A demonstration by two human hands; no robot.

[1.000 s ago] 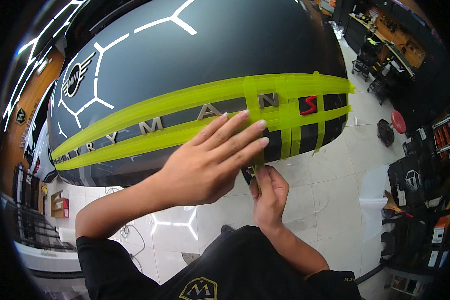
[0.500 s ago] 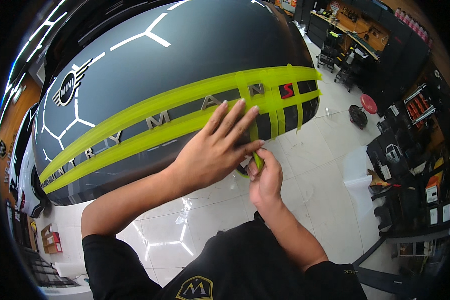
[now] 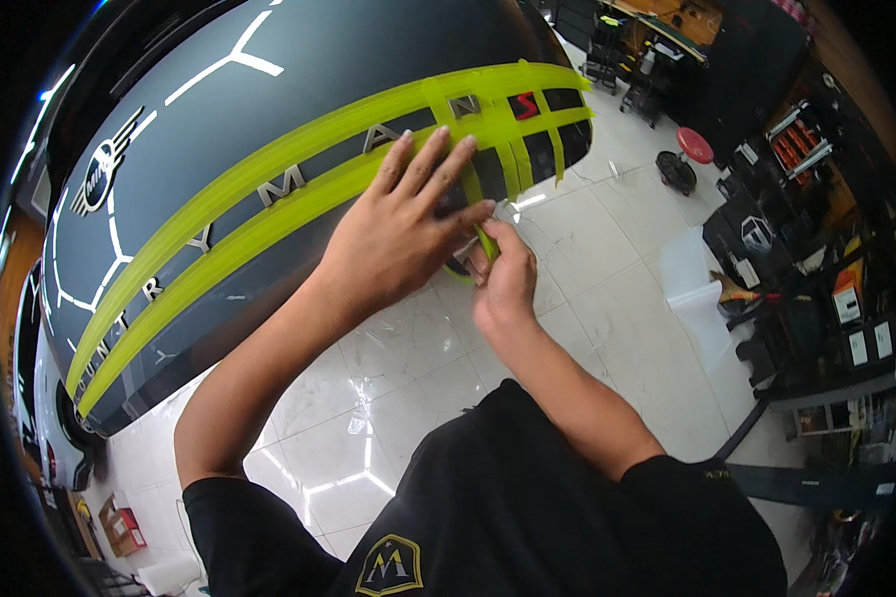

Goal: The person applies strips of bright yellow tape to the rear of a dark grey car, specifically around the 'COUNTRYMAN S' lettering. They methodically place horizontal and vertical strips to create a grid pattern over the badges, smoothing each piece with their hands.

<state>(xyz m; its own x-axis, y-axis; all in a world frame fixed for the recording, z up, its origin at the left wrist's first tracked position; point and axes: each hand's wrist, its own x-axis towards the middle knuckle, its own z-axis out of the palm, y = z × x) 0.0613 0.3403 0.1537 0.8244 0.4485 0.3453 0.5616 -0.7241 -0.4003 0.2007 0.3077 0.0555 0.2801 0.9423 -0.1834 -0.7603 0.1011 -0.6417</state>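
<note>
Yellow-green masking tape (image 3: 299, 124) runs in long strips above and below a row of raised silver letters (image 3: 285, 185) on a dark grey car panel (image 3: 299, 60). Shorter strips cross them near a red letter (image 3: 523, 105) at the right end. My left hand (image 3: 393, 229) lies on the panel, fingers stretched over the lower strip. Its thumb reaches toward my right hand (image 3: 508, 274), which is closed on the hanging end of a tape strip (image 3: 487, 242) below the panel's lower edge. A curved green edge, perhaps a tape roll, shows partly behind my hands.
A winged round badge (image 3: 106, 164) sits on the panel's left. Beyond the car, a red-topped stool (image 3: 694, 145) stands on the tiled floor (image 3: 587, 328). Clear film (image 3: 694, 289) and black cases (image 3: 752, 234) lie at the right. A red box (image 3: 124, 527) is at lower left.
The whole view has shifted, so the car and both hands appear higher and farther left. Against the panel, my hands hold nearly the same place, the right one still pinching the tape.
</note>
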